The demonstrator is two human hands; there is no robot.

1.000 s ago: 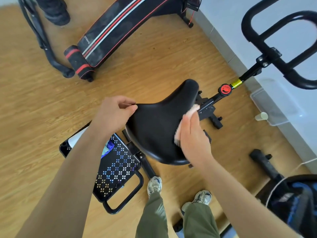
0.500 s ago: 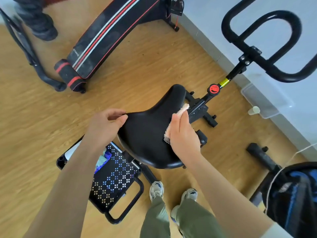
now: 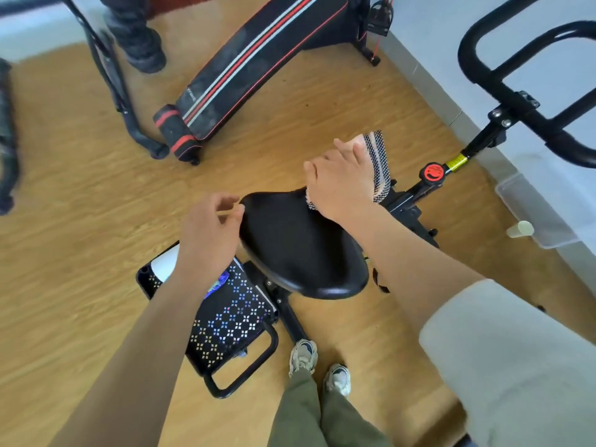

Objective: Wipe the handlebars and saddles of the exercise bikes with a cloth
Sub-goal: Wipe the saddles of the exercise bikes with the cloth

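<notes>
The black saddle (image 3: 300, 246) of an exercise bike fills the middle of the view. My right hand (image 3: 342, 182) lies flat over the saddle's narrow front end and presses a pink and black-checked cloth (image 3: 377, 162) against it; the cloth sticks out past my fingers. My left hand (image 3: 209, 230) hovers at the saddle's left edge, fingers loosely curled, holding nothing. The bike's black handlebars (image 3: 503, 88) loop at the upper right, above a post with a red knob (image 3: 433, 172).
A black and red sit-up bench (image 3: 258, 62) lies at the top, with another person's dark shoe (image 3: 142, 43) beside it. A patterned black step frame (image 3: 225, 317) sits under my left arm. A clear plastic tray (image 3: 535, 214) and small cup (image 3: 519, 229) are by the white wall.
My right hand slid the cloth forward from the saddle's right side onto its nose. My left hand let go of the saddle's left edge. The view tilted up.
</notes>
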